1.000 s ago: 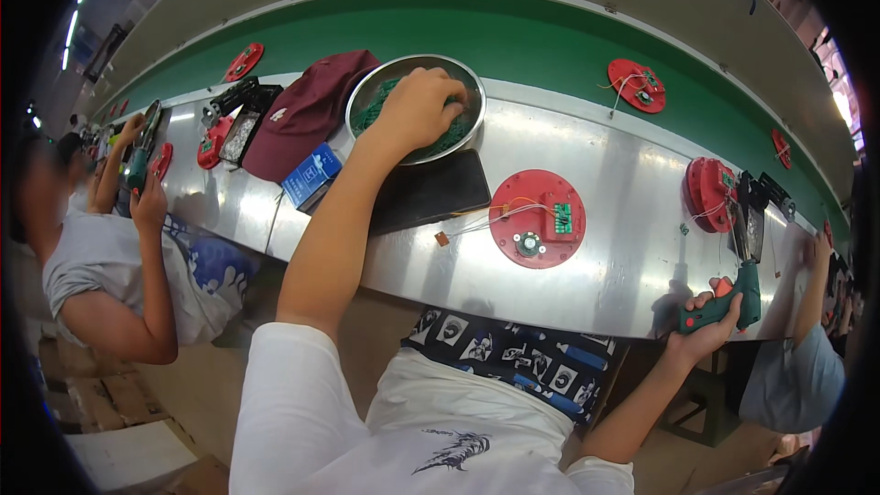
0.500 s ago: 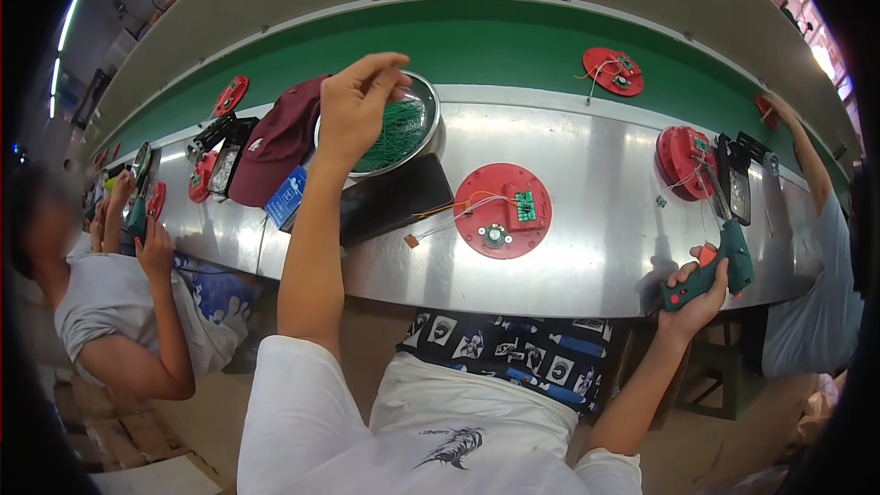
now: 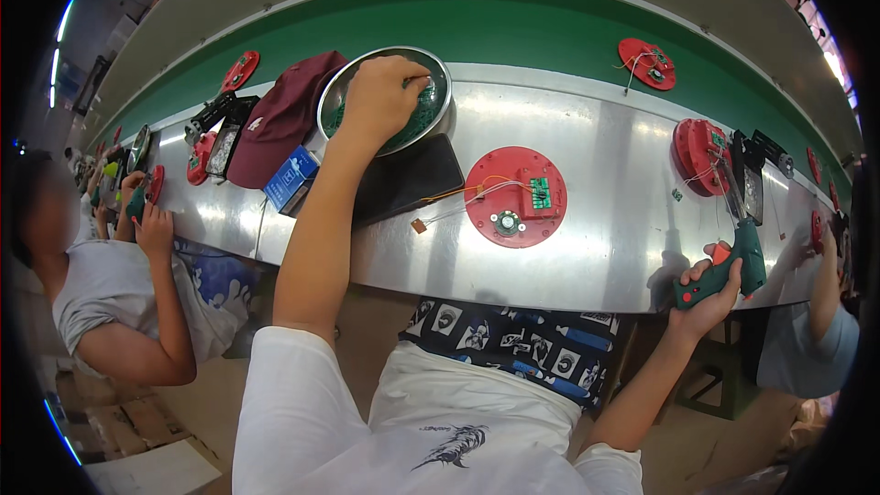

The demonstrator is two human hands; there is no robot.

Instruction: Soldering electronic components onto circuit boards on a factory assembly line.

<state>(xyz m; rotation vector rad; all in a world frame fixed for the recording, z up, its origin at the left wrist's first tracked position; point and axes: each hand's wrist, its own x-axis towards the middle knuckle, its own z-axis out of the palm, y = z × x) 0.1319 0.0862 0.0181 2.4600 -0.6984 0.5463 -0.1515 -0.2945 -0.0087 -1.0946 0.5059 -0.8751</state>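
Note:
My left hand (image 3: 383, 96) is over a round metal bowl (image 3: 446, 115) at the back left of the table, thumb and fingers pinched together. Thin green wires (image 3: 423, 119) lie in the bowl; whatever the fingertips hold is hidden. At the front right, my right hand (image 3: 704, 307) is wrapped round the grip of a dark green soldering gun (image 3: 753, 261) with a red trigger, its metal tip pointing up and away. Between my hands a red disc (image 3: 495, 170) lies flat, bearing a small green circuit board (image 3: 540, 192), a round metal part (image 3: 507, 223) and loose thin wires with an orange tab (image 3: 419, 225).
A black flat case (image 3: 403, 183), blue box (image 3: 291, 179) and maroon cap (image 3: 284, 124) surround the bowl. Stacked red discs (image 3: 695, 156) stand beside a black stand (image 3: 750, 170) at right. Another disc (image 3: 647, 64) leans against the green back panel (image 3: 532, 32). People sit at both sides.
My left hand has come down from above the bowl's rim into its opening, and its fingers have closed together. My right hand still holds the soldering gun. The view has shifted slightly.

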